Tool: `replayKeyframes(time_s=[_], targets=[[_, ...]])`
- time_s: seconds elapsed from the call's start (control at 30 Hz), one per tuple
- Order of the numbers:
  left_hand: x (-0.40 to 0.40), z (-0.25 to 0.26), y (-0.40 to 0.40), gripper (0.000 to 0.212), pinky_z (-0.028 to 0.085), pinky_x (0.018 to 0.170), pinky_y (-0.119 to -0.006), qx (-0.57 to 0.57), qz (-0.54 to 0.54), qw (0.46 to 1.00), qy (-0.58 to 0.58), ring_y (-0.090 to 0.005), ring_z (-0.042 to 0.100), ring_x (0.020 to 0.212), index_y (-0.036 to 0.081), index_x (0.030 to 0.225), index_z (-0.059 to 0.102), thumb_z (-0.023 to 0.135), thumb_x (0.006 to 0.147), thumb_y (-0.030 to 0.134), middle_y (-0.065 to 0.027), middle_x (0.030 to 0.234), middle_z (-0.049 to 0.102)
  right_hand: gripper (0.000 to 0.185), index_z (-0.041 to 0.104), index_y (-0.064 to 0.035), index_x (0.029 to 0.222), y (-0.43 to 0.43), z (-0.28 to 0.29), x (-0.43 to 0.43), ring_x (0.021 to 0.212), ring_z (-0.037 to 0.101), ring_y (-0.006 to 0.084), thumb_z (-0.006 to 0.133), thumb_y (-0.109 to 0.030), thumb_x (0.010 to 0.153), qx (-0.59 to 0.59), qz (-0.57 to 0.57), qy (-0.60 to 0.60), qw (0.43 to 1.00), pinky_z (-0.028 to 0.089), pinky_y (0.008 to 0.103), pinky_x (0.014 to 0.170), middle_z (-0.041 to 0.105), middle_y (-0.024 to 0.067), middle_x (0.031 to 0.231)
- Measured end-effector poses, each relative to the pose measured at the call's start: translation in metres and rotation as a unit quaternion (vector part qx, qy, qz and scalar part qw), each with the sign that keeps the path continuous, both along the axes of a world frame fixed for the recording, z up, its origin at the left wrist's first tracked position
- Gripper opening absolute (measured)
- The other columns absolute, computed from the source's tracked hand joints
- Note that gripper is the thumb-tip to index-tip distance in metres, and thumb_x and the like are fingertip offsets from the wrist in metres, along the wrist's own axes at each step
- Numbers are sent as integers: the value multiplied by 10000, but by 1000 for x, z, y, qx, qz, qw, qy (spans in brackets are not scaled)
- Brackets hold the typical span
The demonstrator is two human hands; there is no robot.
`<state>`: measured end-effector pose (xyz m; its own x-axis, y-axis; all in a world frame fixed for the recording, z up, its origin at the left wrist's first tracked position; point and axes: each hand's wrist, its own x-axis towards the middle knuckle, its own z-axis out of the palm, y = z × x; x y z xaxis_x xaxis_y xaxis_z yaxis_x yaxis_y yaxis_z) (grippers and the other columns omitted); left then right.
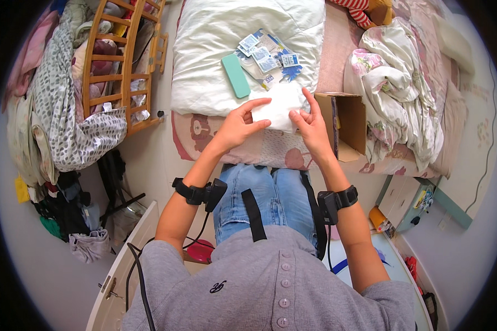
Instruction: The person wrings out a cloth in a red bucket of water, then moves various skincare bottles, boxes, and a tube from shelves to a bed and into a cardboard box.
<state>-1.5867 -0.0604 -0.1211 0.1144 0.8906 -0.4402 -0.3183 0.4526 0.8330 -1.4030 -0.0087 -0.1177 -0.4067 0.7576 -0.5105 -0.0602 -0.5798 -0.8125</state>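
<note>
Between my hands is a thin white sheet (276,108), perhaps cloth or tissue. My left hand (248,120) pinches its left edge between thumb and fingers. On the right edge, my right hand (308,113) has its thumb on the sheet and its index finger extended along the far corner. Just beyond, on the white quilt (203,53), lie a teal oblong case (235,76) and several small printed packets (265,60). They rest on a larger blue and white printed package (292,73), partly hidden by them.
An open cardboard box (350,124) stands right of my right hand on the bed. Farther right lies a crumpled floral quilt (391,78). A wooden slatted rail (107,78) with bedding stands at left. Cables run from the bands on both forearms.
</note>
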Motion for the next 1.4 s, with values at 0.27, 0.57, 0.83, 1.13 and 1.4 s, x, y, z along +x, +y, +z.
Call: replayKeyframes(time_s=[0.27,0.57,0.83,1.13,1.4], targets=[[9,4,6,332,363,557,-197,16,-69,965,254,-56,397,592,100,1067,596,657,743,135,22,825,549,289,523,-12,1092,4,7,25,924,520,119,577,-92,819,85,199,-142,966,415,229,788,545,64,1067],[51,-2,14,260,434,757,-261,135,-69,917,368,-128,495,907,66,918,569,694,715,171,-55,1120,443,145,559,-19,907,3,-2,68,770,568,140,564,-131,815,397,92,-259,876,432,236,715,614,64,858],[118,-11,28,269,416,626,-187,-9,-20,998,63,-71,543,756,36,1016,390,575,828,90,-56,860,592,249,481,-13,1054,1,14,121,758,523,47,529,-171,868,-19,-33,-5,999,413,186,646,592,24,817],[200,-19,40,199,436,681,-361,67,-41,964,254,-335,570,789,1,929,429,546,821,120,-219,829,567,446,364,-22,1221,-6,12,189,981,543,176,532,-217,856,-284,-77,222,929,495,348,792,504,97,1132],[233,-32,53,291,430,565,-288,-55,-3,968,246,-175,562,645,-3,981,416,564,825,192,-116,739,573,289,441,48,1100,6,-37,224,956,559,201,502,-38,831,-244,-163,76,953,463,322,853,549,126,1062]])
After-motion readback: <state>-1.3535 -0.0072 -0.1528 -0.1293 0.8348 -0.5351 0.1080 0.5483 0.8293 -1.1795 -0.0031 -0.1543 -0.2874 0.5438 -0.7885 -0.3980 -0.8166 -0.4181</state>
